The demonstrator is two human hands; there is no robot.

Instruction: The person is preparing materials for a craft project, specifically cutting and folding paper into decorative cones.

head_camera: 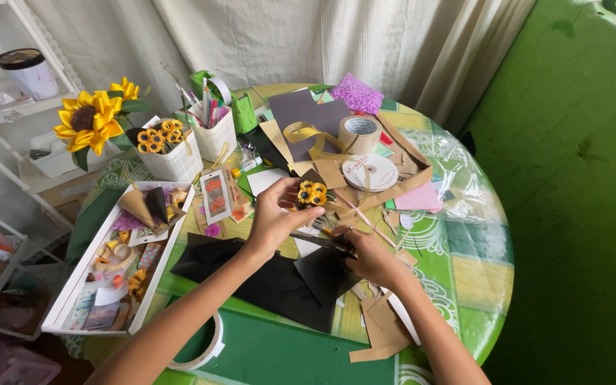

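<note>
My left hand (274, 217) pinches a small bunch of paper sunflowers (311, 192) wrapped in dark paper, held just above the round table (465, 264). My right hand (368, 255) grips scissors (322, 242) whose dark blades point left toward the left hand, under the bunch. Black paper sheets (272, 281) lie beneath both hands.
A white tray (73, 299) of craft bits sits left. Behind it are a white basket with small sunflowers (169, 153), a large paper sunflower (90, 121) and a pen holder (212, 128). Tape roll (359, 134), ribbon spool (370, 172), brown paper scraps (383, 331) and a tape ring (204, 349) lie around.
</note>
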